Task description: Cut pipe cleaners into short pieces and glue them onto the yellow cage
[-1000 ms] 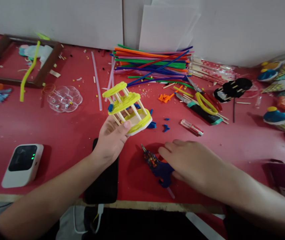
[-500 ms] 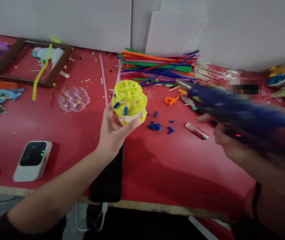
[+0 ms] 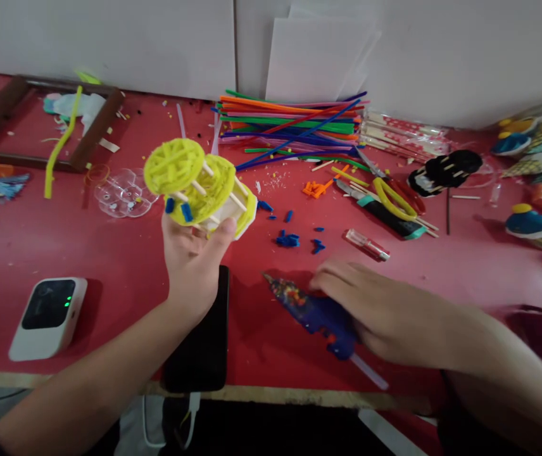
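My left hand is closed round the base of a yellow craft tower, tiers of yellow woven discs joined by wooden sticks with small blue bits stuck on. The tower is held above the red table and tilts to the left. My right hand lies low on the table, its fingers curled over the handle of a blue hot glue gun. The gun rests on the table with its nozzle pointing left and a glue stick poking out behind.
A black phone lies under my left wrist and a white device with a green light at the front left. Loose blue bits, a pile of coloured sticks, yellow-handled scissors and a clear palette lie further back.
My right hand has brought the glue gun down from mid-air onto the table. My left hand has moved the yellow tower left and tipped it.
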